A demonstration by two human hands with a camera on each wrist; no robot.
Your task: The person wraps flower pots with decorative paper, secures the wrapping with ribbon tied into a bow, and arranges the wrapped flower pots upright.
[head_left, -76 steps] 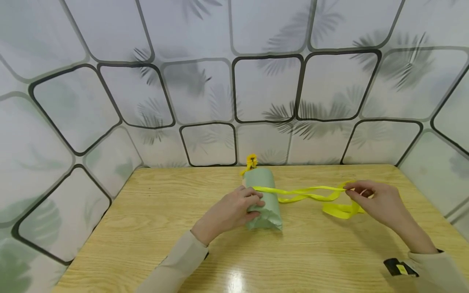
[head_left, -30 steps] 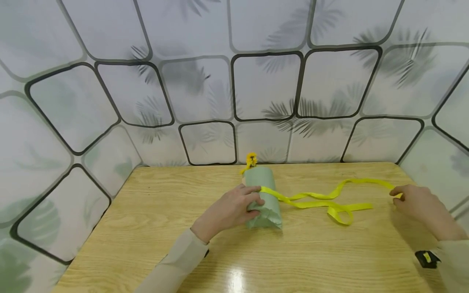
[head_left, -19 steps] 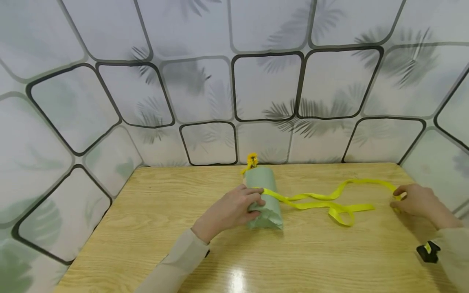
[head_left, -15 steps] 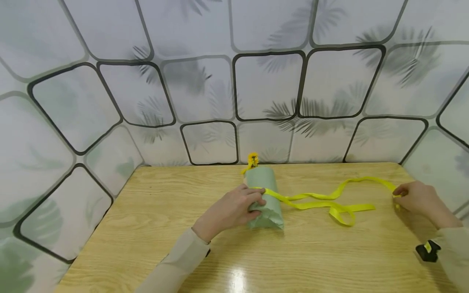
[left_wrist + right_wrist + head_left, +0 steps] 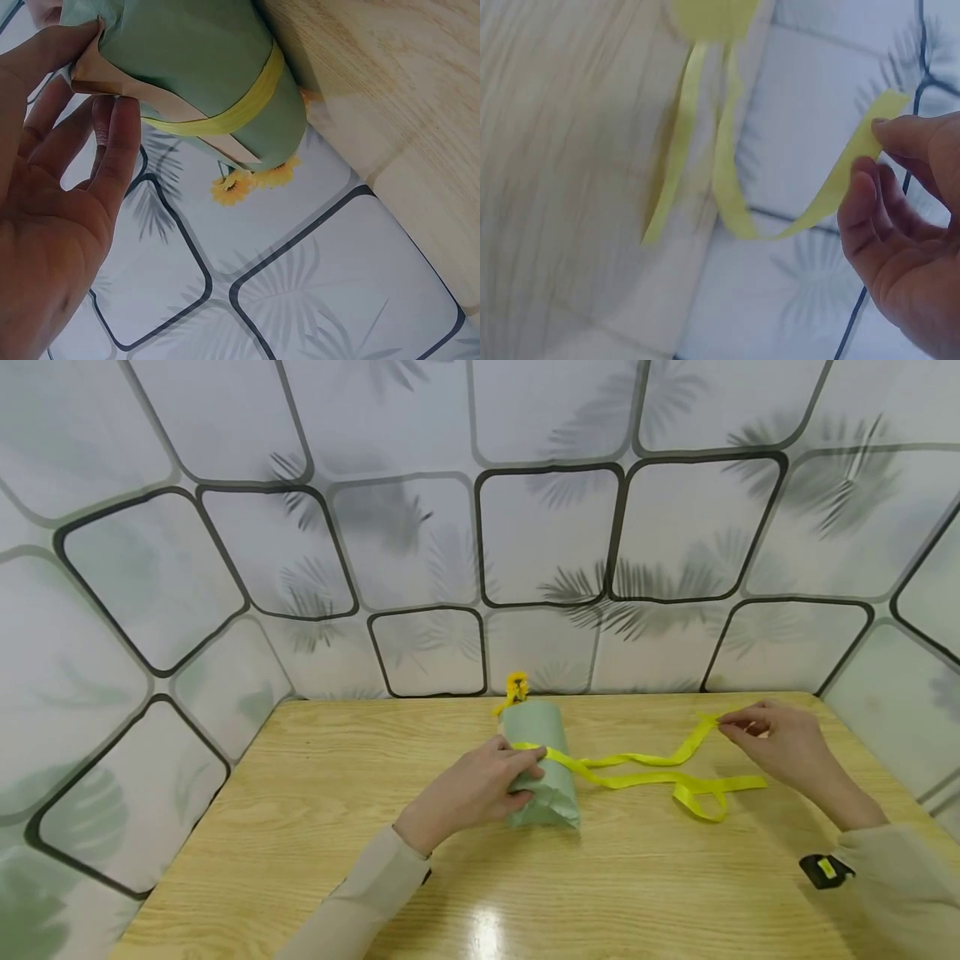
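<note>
A bundle of yellow flowers [image 5: 517,687] wrapped in pale green paper [image 5: 536,727] lies on the table, flower end away from me. My left hand [image 5: 476,785] grips the wrap; in the left wrist view, thumb and fingers pinch the paper's tan-backed edge [image 5: 120,79]. Round the bundle runs a yellow ribbon [image 5: 637,779], a left fingertip touching it. Both ribbon tails stretch right. Between thumb and fingertips, my right hand [image 5: 787,752] pinches one tail near its end, lifted off the table. The other tail [image 5: 673,165] lies on the wood, with a loop in it.
The wooden table [image 5: 360,727] meets a pale patterned wall covering [image 5: 547,543] at its back edge, with more of it on both sides. A black device [image 5: 825,870] is strapped at my right wrist.
My right hand swung out to the right with the ribbon tail, then came back left and slightly up, still pinching it near its end. The left hand stayed on the bundle.
</note>
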